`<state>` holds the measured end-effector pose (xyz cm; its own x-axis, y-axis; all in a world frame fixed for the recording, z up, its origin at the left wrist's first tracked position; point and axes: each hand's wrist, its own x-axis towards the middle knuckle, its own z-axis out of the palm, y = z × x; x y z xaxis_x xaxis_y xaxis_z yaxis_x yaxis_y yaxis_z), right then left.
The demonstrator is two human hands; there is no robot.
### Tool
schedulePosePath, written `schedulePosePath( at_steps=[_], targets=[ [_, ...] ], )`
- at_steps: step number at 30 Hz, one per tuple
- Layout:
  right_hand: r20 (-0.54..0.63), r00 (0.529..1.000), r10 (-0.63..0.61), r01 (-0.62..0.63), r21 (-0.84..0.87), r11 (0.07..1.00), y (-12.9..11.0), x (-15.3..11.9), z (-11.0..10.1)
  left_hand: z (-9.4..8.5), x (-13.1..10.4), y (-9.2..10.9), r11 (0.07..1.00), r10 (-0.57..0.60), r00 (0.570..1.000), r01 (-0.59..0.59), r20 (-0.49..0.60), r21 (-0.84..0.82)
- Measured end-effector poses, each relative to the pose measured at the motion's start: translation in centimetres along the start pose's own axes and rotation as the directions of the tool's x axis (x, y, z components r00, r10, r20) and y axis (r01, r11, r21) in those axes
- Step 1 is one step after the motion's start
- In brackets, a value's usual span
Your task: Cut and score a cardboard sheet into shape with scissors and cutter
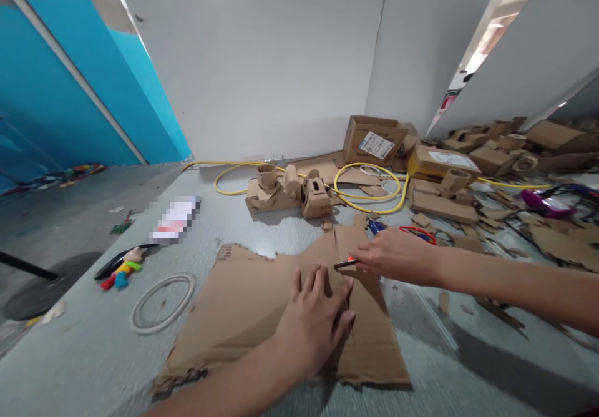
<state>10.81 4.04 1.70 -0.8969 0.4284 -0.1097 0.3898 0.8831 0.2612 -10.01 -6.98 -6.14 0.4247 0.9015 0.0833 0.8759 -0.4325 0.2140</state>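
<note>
A flat piece of brown cardboard [243, 298] with torn, ragged edges lies in front of me. My left hand [311, 317] rests palm down on it, open, with fingers spread. Just beyond, my right hand [386, 256] is closed around a slim dark pen-like tool [345, 263] with a bit of red near the fingers. The tool points left, its tip at the cardboard surface near my left fingertips. Whether it is a pen or a knife cannot be made out. Behind the right hand lie a dark blue object [375, 226] and a red loop [423, 235], both partly hidden.
Small cardboard constructions [274, 193] stand farther back beside a yellow hose [369, 208]. Cardboard boxes [374, 142] and scraps [561, 245] crowd the right side. At left lie a white ring [161, 303], a colourful toy figure [122, 269] and a blurred-out rectangular item [176, 218].
</note>
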Motion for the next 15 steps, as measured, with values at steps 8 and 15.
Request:
schedulePosePath(
  at_steps=[8, 15],
  targets=[
    [0.012, 1.000, -0.016, 0.016, -0.002, 1.000, 0.2, -0.3, -0.5, -0.4, -0.4, 0.3, 1.000, -0.009, 1.000, 0.009, 0.007, -0.001],
    [-0.004, 1.000, 0.009, -0.009, -0.032, 0.999, -0.3, -0.8, -0.8, -2.0, -0.3, -0.2, 0.999, 0.021, 0.999, -0.020, 0.030, -0.039]
  ],
)
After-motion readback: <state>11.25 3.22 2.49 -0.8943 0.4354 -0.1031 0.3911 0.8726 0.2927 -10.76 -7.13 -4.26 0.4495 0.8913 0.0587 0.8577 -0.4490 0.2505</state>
